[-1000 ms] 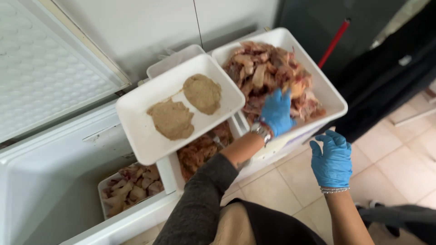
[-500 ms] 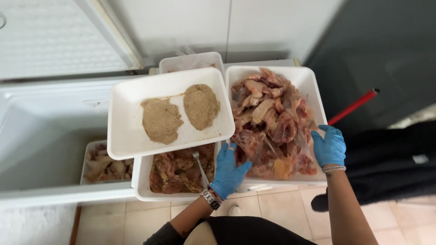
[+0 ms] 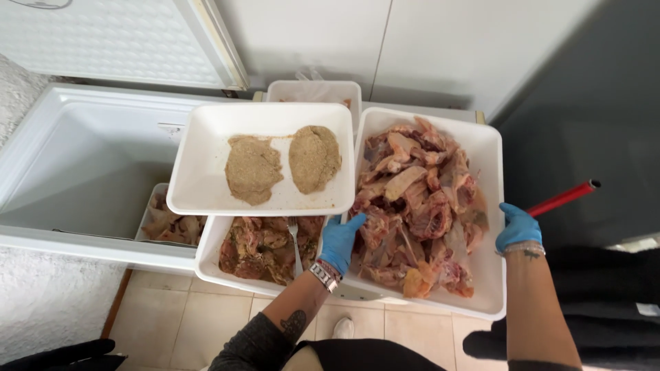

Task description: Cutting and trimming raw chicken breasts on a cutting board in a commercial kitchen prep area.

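I have my left hand (image 3: 340,240) and right hand (image 3: 517,227) closed on opposite rims of the big tray (image 3: 492,148) of raw chicken pieces (image 3: 419,206), beside the open freezer (image 3: 82,158). It looks heavy; slick gloves might slip, tipping meat onto the floor (image 3: 179,323).

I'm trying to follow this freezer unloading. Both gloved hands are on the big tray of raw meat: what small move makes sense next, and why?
Probably lift the large white tray slightly and level: the left hand and right hand grip its opposite edges, and it is heaped with raw chicken pieces that could slide.
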